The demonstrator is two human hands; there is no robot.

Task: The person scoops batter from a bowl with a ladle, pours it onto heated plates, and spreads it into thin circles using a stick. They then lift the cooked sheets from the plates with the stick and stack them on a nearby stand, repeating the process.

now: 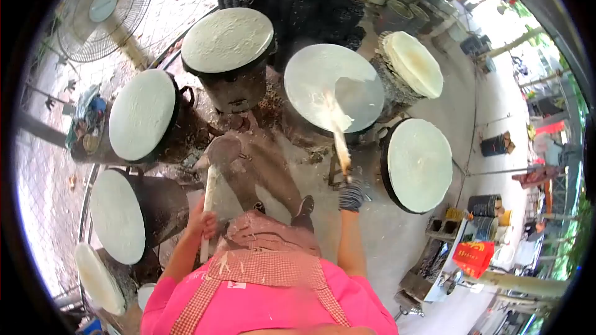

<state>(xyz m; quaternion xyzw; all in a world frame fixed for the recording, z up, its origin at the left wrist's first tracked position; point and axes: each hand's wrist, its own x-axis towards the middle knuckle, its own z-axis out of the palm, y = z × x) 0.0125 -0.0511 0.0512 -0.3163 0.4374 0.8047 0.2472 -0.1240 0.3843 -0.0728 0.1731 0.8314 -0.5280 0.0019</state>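
Note:
My right hand (351, 198), in a dark striped glove, is closed round the handle of a wooden-handled, brush-like tool (341, 147). Its white-coated end is blurred and lies over the middle round griddle (310, 77), where a greyer patch (360, 100) shows beside the white surface. Low on the left, my bare left hand (202, 220) grips the pale handle of a long ladle (212, 189), whose brownish round end (224, 149) points away from me. To the right of my gloved hand is another white-coated round griddle (420, 165).
Several more white-topped griddles on drum stoves curve round me, among them one at the back (228, 39) and one at left (118, 216). Pale round sheets (413, 64) are stacked at back right. A fan (105, 9) stands at upper left, a red bag (474, 258) at right.

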